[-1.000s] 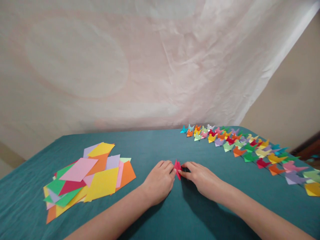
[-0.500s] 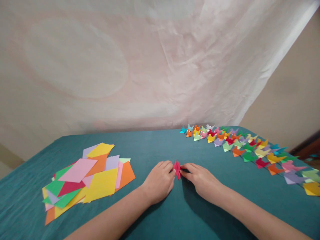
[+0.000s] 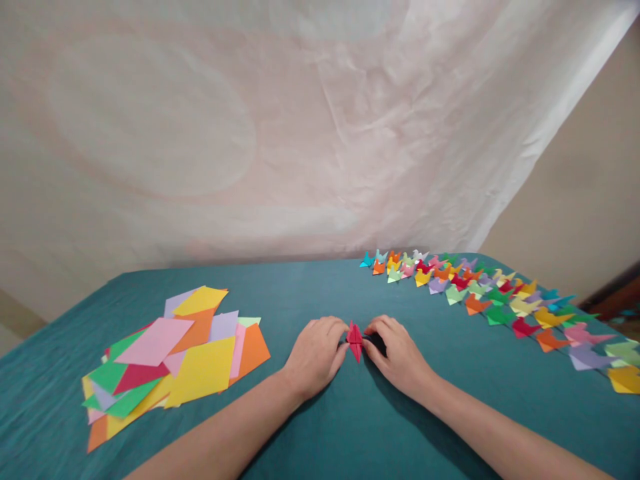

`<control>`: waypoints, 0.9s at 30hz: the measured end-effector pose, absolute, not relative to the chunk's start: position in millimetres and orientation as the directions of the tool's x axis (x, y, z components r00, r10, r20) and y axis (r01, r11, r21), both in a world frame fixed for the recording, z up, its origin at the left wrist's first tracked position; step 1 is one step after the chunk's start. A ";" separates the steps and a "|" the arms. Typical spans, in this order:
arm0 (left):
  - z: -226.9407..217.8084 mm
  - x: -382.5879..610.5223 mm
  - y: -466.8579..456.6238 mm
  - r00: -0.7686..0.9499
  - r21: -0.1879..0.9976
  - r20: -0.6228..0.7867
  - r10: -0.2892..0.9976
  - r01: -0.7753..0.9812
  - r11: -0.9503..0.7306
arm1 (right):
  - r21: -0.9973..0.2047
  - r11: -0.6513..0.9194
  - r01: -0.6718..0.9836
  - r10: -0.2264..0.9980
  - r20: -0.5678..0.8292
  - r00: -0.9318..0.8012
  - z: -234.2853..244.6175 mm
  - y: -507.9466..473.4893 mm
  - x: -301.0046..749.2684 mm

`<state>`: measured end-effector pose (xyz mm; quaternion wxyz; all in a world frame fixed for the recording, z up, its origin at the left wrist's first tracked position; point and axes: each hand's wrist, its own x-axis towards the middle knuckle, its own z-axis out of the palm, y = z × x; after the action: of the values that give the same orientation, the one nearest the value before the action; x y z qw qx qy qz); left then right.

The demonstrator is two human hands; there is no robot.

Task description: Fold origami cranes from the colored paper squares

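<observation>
A small piece of red folded origami paper (image 3: 355,341), narrow and pointed at both ends, lies between my two hands over the table. On its left edge, the thumb and forefinger of my left hand (image 3: 320,350) are closed at the paper. My right hand (image 3: 397,353) holds the right edge with curled fingers, thumb nearest me and forefinger on the far side. The middle folds of the paper show; its side edges are partly covered by my fingertips.
Loose coloured paper squares (image 3: 205,370) lie in an overlapping pile on the left. Rows of folded paper birds (image 3: 475,305) stand along the right side. A teal cloth (image 3: 300,283) covers the table, and a pale hanging sheet (image 3: 300,133) rises behind its far edge.
My right hand's fingers have lifted and arched, the thumb and forefinger now further apart along the paper's right edge. My left fingers have shifted slightly, and the paper looks a little more spread.
</observation>
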<state>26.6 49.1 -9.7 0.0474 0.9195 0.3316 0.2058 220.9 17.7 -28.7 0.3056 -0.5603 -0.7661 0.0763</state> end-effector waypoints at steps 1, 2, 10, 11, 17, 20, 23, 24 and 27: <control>-11.5 26.3 49.7 0.675 0.243 0.358 0.645 0.600 -0.762 | -0.457 0.366 0.811 0.904 0.383 -0.192 -30.1 18.0 221.1; -13.7 26.0 50.4 0.658 0.267 0.364 0.660 0.605 -0.750 | -0.457 0.371 0.809 0.902 0.385 -0.196 -31.4 18.3 221.2; -21.2 24.5 57.4 0.632 0.448 0.339 0.697 0.543 -0.710 | -0.494 0.397 0.774 0.894 0.399 -0.203 -38.3 22.0 220.9; -20.6 24.5 57.5 0.636 0.460 0.331 0.697 0.537 -0.708 | -0.501 0.404 0.766 0.892 0.401 -0.208 -38.3 21.7 220.2; -19.5 25.8 57.4 0.632 0.528 0.321 0.705 0.499 -0.688 | -0.528 0.435 0.729 0.883 0.409 -0.230 -37.8 18.5 216.6; -20.0 26.3 57.5 0.627 0.545 0.333 0.704 0.482 -0.686 | -0.550 0.447 0.706 0.882 0.405 -0.242 -38.1 18.2 216.4; -19.4 26.0 57.6 0.632 0.555 0.336 0.698 0.466 -0.689 | -0.578 0.446 0.683 0.885 0.396 -0.243 -37.3 18.0 215.9; -19.1 25.8 57.7 0.634 0.558 0.336 0.696 0.462 -0.690 | -0.588 0.447 0.675 0.886 0.396 -0.242 -36.7 17.8 215.5; -18.8 25.2 58.1 0.635 0.572 0.334 0.696 0.450 -0.686 | -0.619 0.451 0.643 0.887 0.391 -0.245 -35.0 16.9 214.4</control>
<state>25.2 58.1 -18.8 0.2240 0.8761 0.3272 0.2743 214.4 16.9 -35.0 0.3622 -0.4962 -0.7709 0.1685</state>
